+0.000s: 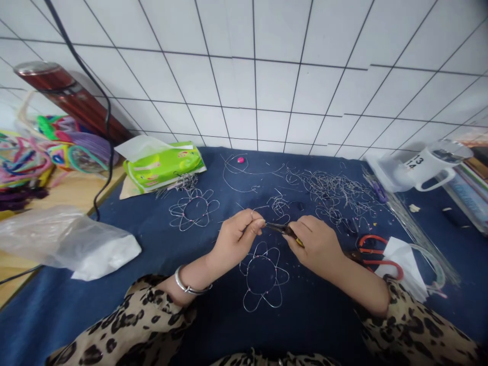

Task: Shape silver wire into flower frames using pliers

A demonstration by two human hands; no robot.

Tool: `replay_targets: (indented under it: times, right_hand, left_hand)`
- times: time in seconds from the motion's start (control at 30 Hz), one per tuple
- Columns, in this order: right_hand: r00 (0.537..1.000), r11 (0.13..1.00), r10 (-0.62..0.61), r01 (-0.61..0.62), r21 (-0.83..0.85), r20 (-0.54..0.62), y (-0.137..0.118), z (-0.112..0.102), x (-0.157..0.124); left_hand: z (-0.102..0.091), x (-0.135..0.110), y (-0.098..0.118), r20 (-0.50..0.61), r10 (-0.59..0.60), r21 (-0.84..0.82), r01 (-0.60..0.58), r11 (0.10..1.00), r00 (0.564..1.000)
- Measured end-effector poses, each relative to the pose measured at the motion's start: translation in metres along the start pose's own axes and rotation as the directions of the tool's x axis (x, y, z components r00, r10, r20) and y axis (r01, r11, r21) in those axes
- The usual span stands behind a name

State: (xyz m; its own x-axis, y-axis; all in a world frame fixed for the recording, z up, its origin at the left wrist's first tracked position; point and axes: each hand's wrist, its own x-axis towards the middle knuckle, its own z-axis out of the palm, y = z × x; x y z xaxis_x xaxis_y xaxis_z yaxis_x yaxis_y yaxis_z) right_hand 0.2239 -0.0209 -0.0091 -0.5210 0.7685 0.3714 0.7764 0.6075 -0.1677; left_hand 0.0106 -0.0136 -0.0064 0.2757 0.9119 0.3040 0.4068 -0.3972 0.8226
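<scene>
My right hand (314, 239) is closed around the handles of dark-jawed pliers (281, 228) with a bit of yellow on the grip. Their tip points left and meets the fingertips of my left hand (239, 233). Thumb and forefinger of that hand pinch a thin piece of wire (261, 207), much of it covered by the fingers. Just below both hands lies a flower-shaped wire frame (282, 277), a ring with looped petals and small pink marks. A similar wire flower (208, 203) rests farther left on the blue cloth.
Tangled wire scraps (335, 190) spread over the back right, near red-handled scissors (392, 264), straight wires (423, 234) and a white mug (423, 165). At left are a green tissue pack (168, 165), a plastic bag (76, 239), pipe cleaners (72, 147) and a red thermos (80, 99).
</scene>
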Motion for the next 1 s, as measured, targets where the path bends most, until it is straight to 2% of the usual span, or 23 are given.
replay_targets:
  times: [0.27,0.7,0.83,1.0]
  right_hand:
    - [1.000,0.997,-0.010,0.012,-0.071,0.028,-0.0021,0.0010,-0.0012]
    - [0.999,1.000,-0.003,0.004,-0.024,0.052,-0.0021,0.0019,-0.0018]
    - [0.999,1.000,0.009,-0.008,-0.015,0.039,-0.0039,0.0024,-0.0022]
    - [1.000,0.998,-0.022,0.021,-0.066,-0.004,0.0002,-0.0013,-0.0028]
  left_hand:
    - [0.0022,-0.0011,0.0002,0.010,0.083,0.073,-0.083,0.994,0.997]
    - [0.0046,-0.0034,0.0019,-0.011,0.063,0.061,-0.062,0.996,0.998]
    - [0.0081,-0.0061,0.0045,-0.064,-0.010,0.002,0.011,1.000,0.998]
    - [0.0060,-0.0015,-0.0006,-0.073,-0.232,-0.212,0.212,0.954,0.970]
